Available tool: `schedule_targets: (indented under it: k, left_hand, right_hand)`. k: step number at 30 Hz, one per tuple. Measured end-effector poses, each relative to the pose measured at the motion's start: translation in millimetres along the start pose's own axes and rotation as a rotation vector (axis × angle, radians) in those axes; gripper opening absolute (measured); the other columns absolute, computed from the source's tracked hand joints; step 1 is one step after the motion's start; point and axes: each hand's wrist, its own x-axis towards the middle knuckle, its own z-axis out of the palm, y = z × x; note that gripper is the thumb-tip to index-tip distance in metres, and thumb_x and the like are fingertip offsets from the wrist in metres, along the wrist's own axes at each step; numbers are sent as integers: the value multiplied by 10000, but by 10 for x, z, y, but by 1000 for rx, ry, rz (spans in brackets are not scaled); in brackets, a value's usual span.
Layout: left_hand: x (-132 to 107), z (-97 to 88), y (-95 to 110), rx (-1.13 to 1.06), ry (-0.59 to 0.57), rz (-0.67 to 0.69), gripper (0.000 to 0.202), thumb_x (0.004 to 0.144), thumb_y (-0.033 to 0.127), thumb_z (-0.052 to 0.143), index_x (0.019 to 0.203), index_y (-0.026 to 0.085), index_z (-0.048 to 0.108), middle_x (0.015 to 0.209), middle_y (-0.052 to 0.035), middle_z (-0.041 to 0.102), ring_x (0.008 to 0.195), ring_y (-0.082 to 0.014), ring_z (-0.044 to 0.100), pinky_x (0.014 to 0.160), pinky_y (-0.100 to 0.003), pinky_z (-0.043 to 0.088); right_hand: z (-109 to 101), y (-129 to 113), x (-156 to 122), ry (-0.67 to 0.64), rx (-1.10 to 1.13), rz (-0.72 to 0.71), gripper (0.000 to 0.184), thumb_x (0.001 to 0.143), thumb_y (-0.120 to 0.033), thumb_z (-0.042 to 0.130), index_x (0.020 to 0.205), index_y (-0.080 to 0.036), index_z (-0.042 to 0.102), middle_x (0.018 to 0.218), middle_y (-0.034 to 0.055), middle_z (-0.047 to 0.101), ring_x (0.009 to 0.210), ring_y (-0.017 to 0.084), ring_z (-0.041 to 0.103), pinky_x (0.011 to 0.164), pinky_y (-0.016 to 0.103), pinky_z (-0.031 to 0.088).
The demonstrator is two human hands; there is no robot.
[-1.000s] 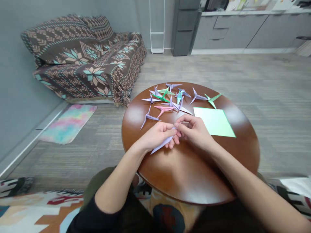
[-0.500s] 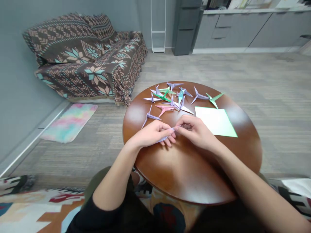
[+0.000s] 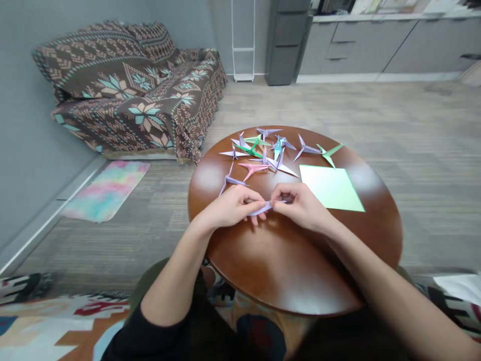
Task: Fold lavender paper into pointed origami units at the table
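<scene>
- Head view, looking down: my left hand (image 3: 231, 206) and right hand (image 3: 298, 205) meet over the middle of a round polished wood surface (image 3: 296, 281).
- Both hands are pinching a narrow piece of lilac folded paper (image 3: 261, 208) between them, with fingers curled and no spread. Its ends disappear into my grip, and I cannot tell whether it touches the surface.
- A lilac paper crane (image 3: 231, 180) sits just beyond my left hand at 10 o'clock, a pink paper crane (image 3: 252, 169) at 11 o'clock, and a green paper crane (image 3: 329, 153) at 2 o'clock.
- A flat green paper sheet (image 3: 330, 188) lies near my right hand at 3 o'clock.
- Risks, as I judge them: pinching too hard or pulling unevenly could crush or tear the thin fold, or set a crease off line.
- If my left hand drifts toward 10 o'clock, its knuckles could knock the lilac crane.
- A loosened grip could let the paper spring free and slip across the polished surface.
</scene>
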Motion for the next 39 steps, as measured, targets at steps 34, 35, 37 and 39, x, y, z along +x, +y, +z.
schedule_targets:
  k: [34, 35, 37, 39]
  left_hand:
    - [261, 353, -158, -264, 644, 290, 379, 910, 232, 691, 1247, 227, 516, 872, -17, 750, 804, -179, 789, 805, -303, 650]
    - [254, 349, -158, -237, 639, 286, 241, 921, 235, 676, 1132, 205, 563, 850, -21, 745, 786, -171, 785, 789, -287, 648]
    - [234, 317, -165, -201, 623, 266, 109, 921, 239, 676, 961, 180, 594, 837, -36, 746, 777, -164, 782, 771, -262, 642]
    - [219, 288, -169, -203, 624, 250, 114, 901, 237, 699, 926, 173, 608, 852, -42, 754, 778, -163, 782, 758, -252, 642]
  right_hand:
    - [64, 86, 95, 443, 311, 112, 154, 734, -329, 720, 690, -181, 715, 590, -11, 627, 545, 130, 529, 563, 288, 416]
    - [73, 80, 88, 410, 304, 109, 158, 735, -331, 719, 689, -180, 709, 591, -13, 624, 547, 129, 529, 567, 288, 413]
    - [86, 66, 77, 362, 279, 101, 152, 732, -319, 713, 682, -178, 695, 590, -21, 613, 553, 123, 522, 575, 285, 400]
    - [94, 52, 69, 337, 261, 92, 134, 724, -300, 705, 680, -175, 683, 587, -28, 602, 559, 117, 513, 581, 280, 384]
